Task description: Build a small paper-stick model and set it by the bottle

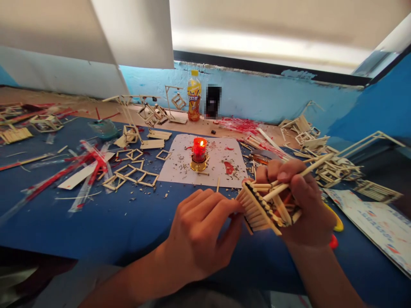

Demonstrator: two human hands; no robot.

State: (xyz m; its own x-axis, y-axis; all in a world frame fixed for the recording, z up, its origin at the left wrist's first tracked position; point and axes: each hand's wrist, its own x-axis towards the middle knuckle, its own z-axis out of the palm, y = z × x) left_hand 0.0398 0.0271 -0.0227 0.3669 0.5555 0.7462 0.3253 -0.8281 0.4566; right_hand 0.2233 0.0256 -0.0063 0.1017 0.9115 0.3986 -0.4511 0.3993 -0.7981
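My right hand (305,201) is wrapped around a model built of thin wooden sticks (257,209), holding it tilted above the near side of the table. One face of it is a row of parallel sticks with dark edges, and a long stick frame reaches out to the upper right. At that face's left edge, my left hand (205,231) pinches with thumb and forefinger; whether a separate stick lies between them is hidden. A short stick (218,185) stands up just behind my left knuckles. Beyond my hands, a lit red candle (199,149) burns in a gold holder.
Under the candle lies a white sheet (180,171) strewn with scraps. Stick frames (131,173) and red-and-clear plastic wrappers (93,167) lie left. A drink bottle (194,96) stands by the wall. More stick models (337,167) and a printed white sheet (375,226) are right.
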